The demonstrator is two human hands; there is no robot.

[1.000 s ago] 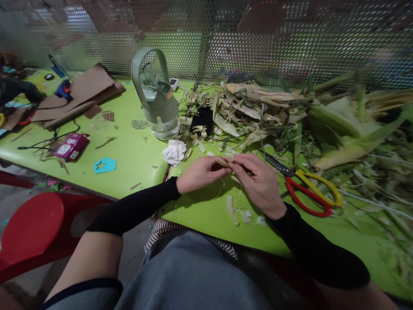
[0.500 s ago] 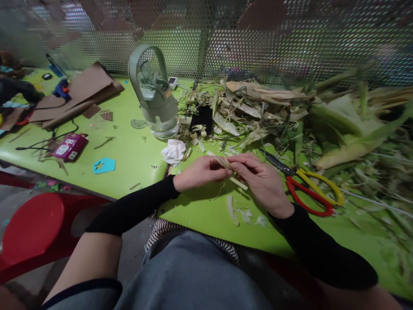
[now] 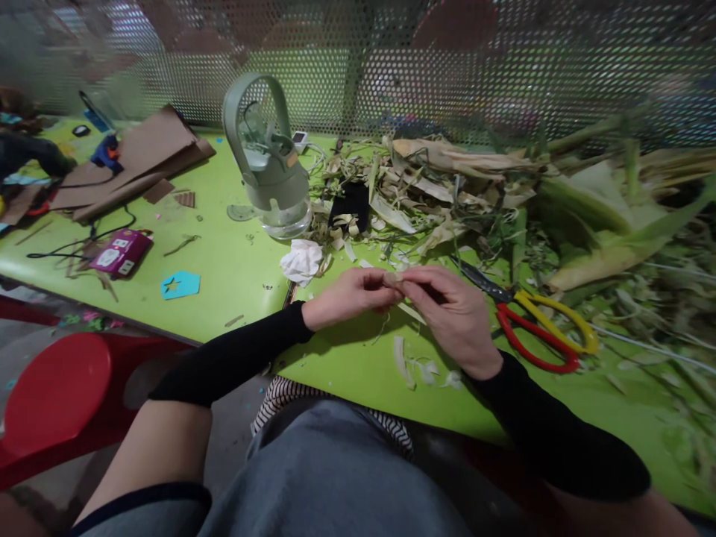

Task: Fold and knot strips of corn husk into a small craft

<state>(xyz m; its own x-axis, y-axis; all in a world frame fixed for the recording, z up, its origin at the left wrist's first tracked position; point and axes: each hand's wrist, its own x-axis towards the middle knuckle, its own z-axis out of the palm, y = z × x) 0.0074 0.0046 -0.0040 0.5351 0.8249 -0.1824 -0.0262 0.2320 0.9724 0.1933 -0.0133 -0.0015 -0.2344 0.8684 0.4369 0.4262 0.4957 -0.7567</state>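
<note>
Both hands meet over the front of the green table (image 3: 335,358). My left hand (image 3: 358,293) pinches one end of a small pale strip of corn husk (image 3: 393,277). Fingers and thumb of my right hand (image 3: 453,309) are closed on the strip's other end. Most of the strip is hidden by the fingers. Below the hands another pale strip (image 3: 411,313) shows, partly covered. Nearer the table edge lie husk scraps (image 3: 401,362). Just right of my right hand rest scissors (image 3: 537,328) with one red and one yellow handle.
Behind the hands stands a pale green water bottle (image 3: 277,179) beside a crumpled tissue (image 3: 302,261). A heap of corn husks (image 3: 464,179) spreads along the back and right. Leftward are a purple box (image 3: 121,252), a blue paper piece (image 3: 180,285), cardboard (image 3: 134,160) and a red stool (image 3: 56,388).
The husk strip, more exposed before, is now folded or turned and mostly covered by the fingers. My right hand has shifted slightly; the things on the table stay put.
</note>
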